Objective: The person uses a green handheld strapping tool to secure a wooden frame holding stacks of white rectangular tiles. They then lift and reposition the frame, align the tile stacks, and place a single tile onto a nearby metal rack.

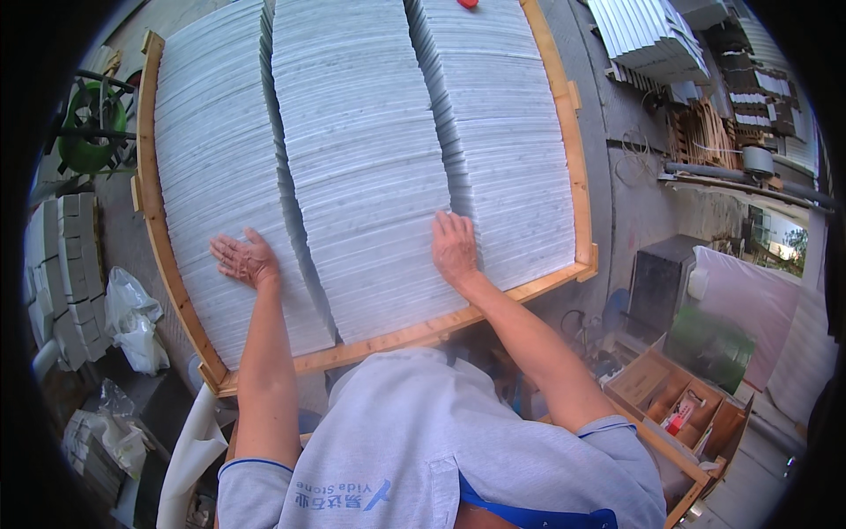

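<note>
Thin white-grey stone tiles [366, 176] stand on edge, packed tightly in three long rows within a wooden frame [159, 212]. On the near part of the left row lies my left hand [245, 260], open, palm down with the fingers apart. My right hand [456, 253] rests on the near right edge of the middle row, beside the gap to the right row. Its fingers are slightly bent and close together over the tile edges, with nothing visibly lifted in them. The fingertips' undersides are hidden.
A small red object [468, 3] sits on the right row's far end. Stacked pale slabs [648, 40] stand at the far right, wrapped blocks [66, 273] at the left. A wooden box [679, 401] with compartments is at the lower right; plastic bags [137, 322] lie left of the frame.
</note>
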`<state>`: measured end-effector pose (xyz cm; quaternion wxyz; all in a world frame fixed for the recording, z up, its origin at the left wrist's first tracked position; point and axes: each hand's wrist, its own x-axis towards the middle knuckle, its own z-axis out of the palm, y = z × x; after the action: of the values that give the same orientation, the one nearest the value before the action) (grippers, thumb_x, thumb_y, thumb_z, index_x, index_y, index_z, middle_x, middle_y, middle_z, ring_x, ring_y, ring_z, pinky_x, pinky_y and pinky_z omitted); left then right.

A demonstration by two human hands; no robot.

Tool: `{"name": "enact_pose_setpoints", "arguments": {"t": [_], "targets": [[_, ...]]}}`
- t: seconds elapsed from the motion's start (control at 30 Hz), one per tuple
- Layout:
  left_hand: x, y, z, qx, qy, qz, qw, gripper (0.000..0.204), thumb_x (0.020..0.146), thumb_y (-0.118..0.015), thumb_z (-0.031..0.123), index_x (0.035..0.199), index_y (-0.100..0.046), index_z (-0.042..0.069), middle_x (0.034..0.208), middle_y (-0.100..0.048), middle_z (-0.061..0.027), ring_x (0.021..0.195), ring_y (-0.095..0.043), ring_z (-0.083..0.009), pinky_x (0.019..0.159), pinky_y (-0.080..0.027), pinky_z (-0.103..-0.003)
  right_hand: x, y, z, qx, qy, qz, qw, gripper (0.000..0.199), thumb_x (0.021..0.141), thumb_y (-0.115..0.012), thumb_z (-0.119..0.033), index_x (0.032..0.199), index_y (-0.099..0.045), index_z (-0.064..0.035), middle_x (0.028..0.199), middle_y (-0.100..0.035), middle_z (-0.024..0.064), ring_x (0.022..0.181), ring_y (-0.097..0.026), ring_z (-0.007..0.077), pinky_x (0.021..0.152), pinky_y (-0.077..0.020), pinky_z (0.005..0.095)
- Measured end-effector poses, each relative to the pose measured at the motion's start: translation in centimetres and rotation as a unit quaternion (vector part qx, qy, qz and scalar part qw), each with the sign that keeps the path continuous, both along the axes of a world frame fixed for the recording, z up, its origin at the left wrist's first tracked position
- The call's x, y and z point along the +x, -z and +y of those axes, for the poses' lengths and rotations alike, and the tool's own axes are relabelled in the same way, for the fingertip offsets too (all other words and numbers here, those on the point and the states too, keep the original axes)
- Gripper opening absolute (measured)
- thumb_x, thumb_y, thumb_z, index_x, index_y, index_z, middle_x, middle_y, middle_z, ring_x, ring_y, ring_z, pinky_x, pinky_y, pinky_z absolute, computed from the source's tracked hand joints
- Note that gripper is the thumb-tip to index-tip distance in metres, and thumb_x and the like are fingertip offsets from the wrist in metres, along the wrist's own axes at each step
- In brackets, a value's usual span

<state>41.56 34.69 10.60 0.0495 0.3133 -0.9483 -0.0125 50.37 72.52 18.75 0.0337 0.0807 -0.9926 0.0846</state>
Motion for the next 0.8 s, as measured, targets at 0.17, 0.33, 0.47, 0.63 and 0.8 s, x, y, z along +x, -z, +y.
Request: {"name": "enact_pose_setpoints", "arguments": {"t": [0.17, 0.33, 0.47, 0.63, 0.8], "targets": [[0.0, 0.0, 0.0, -0.001, -0.002, -0.003, 1.000, 0.074, 0.098, -0.035, 0.051, 0.150, -0.028, -0.002, 0.160, -0.020, -0.0152, 0.149, -0.013, -0.0272, 0.119, -0.010, -0.048, -0.7, -0.2, -0.4, -0.016, 0.018, 0.003, 1.000, 0.036, 0.080, -0.057, -0.005, 0.115, -0.059, 0.0026, 0.111, -0.060, 0.0157, 0.108, -0.054, 0.0318, 0.095, -0.0402, 0.0457], [0.0, 0.2, -0.1, -0.013, 0.000, 0.002, 1.000, 0.074, 0.098, -0.035, 0.050, 0.149, -0.028, -0.002, 0.160, -0.020, -0.0155, 0.149, -0.013, -0.0274, 0.119, -0.011, -0.049, -1.4, 0.1, -0.8, -0.004, 0.025, 0.012, 1.000, 0.042, 0.079, -0.057, -0.004, 0.121, -0.058, 0.0009, 0.104, -0.058, 0.0137, 0.104, -0.054, 0.0304, 0.093, -0.0406, 0.0450], [0.0, 0.3, -0.1, -0.011, 0.001, 0.001, 1.000, 0.073, 0.098, -0.035, 0.050, 0.149, -0.029, -0.002, 0.160, -0.020, -0.0156, 0.149, -0.013, -0.0277, 0.119, -0.012, -0.049, -1.5, 0.5, -0.8, 0.003, 0.029, 0.008, 1.000, 0.041, 0.079, -0.056, -0.004, 0.120, -0.059, -0.0009, 0.101, -0.058, 0.0134, 0.103, -0.054, 0.0306, 0.092, -0.0405, 0.0448], [0.0, 0.3, -0.1, -0.029, 0.006, 0.012, 0.999, 0.073, 0.098, -0.036, 0.050, 0.149, -0.029, -0.001, 0.159, -0.021, -0.0157, 0.149, -0.014, -0.0280, 0.119, -0.012, -0.050, -1.9, 0.6, -0.8, 0.001, 0.030, -0.001, 1.000, 0.036, 0.080, -0.057, -0.004, 0.115, -0.062, -0.0015, 0.101, -0.057, 0.0143, 0.101, -0.054, 0.0306, 0.090, -0.0408, 0.0444], [0.0, 0.3, 0.0, -0.017, 0.003, 0.005, 1.000, 0.073, 0.098, -0.035, 0.051, 0.149, -0.029, -0.001, 0.160, -0.020, -0.0150, 0.149, -0.013, -0.0279, 0.119, -0.011, -0.049, -2.6, 0.2, -0.5, 0.000, 0.018, 0.012, 1.000, 0.030, 0.080, -0.058, -0.005, 0.109, -0.065, -0.0008, 0.107, -0.059, 0.0151, 0.104, -0.054, 0.0311, 0.091, -0.0406, 0.0447]]}}
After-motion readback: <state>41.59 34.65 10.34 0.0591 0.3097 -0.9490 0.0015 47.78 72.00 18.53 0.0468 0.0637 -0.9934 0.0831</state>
